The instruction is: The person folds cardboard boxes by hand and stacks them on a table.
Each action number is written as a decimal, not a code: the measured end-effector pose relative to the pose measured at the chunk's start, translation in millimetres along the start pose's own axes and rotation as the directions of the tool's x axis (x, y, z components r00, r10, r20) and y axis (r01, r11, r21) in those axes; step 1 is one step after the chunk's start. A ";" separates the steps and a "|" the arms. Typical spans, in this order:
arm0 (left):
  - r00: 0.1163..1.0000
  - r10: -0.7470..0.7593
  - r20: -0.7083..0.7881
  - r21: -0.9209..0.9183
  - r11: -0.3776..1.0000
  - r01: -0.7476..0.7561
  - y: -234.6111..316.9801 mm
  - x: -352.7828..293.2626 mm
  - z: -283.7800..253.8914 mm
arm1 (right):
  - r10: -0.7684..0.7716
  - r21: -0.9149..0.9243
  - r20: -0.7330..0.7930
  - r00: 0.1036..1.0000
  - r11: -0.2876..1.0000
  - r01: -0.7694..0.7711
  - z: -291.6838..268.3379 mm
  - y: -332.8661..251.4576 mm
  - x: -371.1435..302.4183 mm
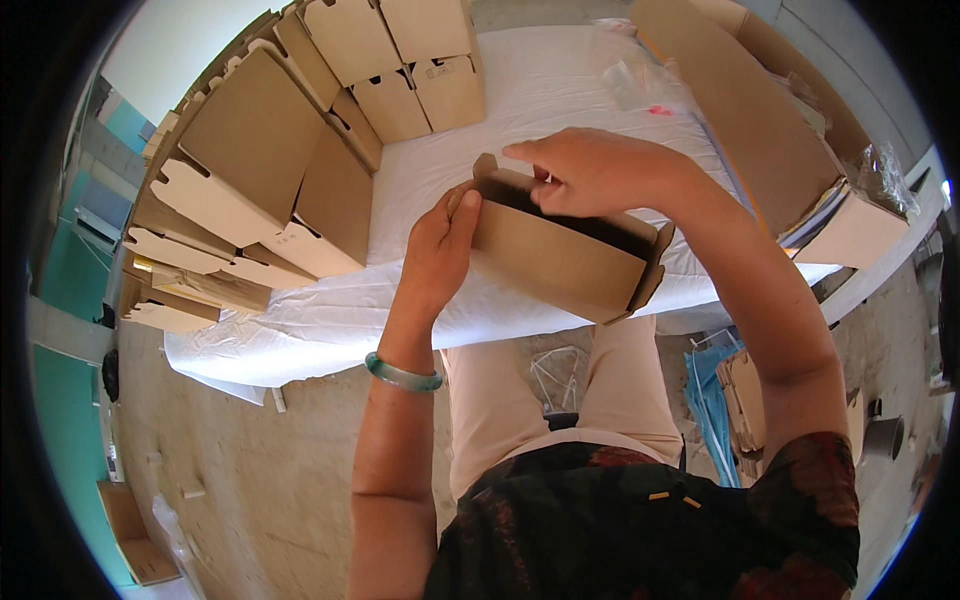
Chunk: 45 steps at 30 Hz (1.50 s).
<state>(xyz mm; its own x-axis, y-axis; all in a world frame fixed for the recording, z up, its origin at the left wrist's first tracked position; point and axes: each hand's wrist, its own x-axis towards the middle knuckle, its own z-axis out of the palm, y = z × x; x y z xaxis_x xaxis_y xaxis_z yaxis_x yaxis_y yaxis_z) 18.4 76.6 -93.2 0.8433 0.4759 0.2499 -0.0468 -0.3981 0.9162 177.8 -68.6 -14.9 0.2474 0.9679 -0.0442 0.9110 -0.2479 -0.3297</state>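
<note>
A brown cardboard box (pixel 555 258) with a dark open slot along its top is held over the table's near edge, tilted down to the right. Small end flaps stick up at both ends. Gripping its left end is my left hand (pixel 440 248), thumb on the near wall and fingers mostly hidden behind. My right hand (pixel 600 172) lies over the opening from the far side. Its index finger stretches left toward the left end flap, while the other fingers curl down at the slot; what they hold, if anything, is hidden.
Several folded cardboard boxes (pixel 260 140) are stacked along the table's left and back. White sheeting covers the table (pixel 420 185). At the right stands a large carton (pixel 740 110) with papers and plastic. Clear plastic bags (pixel 635 85) lie at the back. Flat cardboard (pixel 742 400) stands below, beside blue cloth.
</note>
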 end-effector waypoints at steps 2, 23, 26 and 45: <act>0.997 -0.080 0.018 -0.044 0.996 0.081 1.9 0.3 -1.2 | -0.084 -0.018 -0.111 0.990 0.996 0.082 -1.9 9.5 0.3; 0.821 0.505 -0.269 0.372 0.840 -0.395 11.8 -7.7 29.4 | -0.003 0.256 -0.373 0.928 0.961 0.105 27.5 1.4 -7.4; 0.857 0.457 -0.240 0.388 0.854 -0.347 0.1 -11.1 30.0 | 0.014 0.233 -0.389 0.921 0.969 0.084 37.8 -3.7 -8.8; 0.967 0.077 -0.244 -0.029 0.996 -0.086 -21.1 3.2 17.9 | -0.099 0.266 -0.544 0.833 0.922 0.282 47.3 2.6 11.1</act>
<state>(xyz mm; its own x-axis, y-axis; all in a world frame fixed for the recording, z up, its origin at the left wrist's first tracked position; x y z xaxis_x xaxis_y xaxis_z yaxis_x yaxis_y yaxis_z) 31.7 72.4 -117.3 0.6808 0.6210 0.3884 -0.1347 -0.4151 0.8998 167.3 -56.5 -60.8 0.2958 0.8086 0.5085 0.8219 0.0558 -0.5670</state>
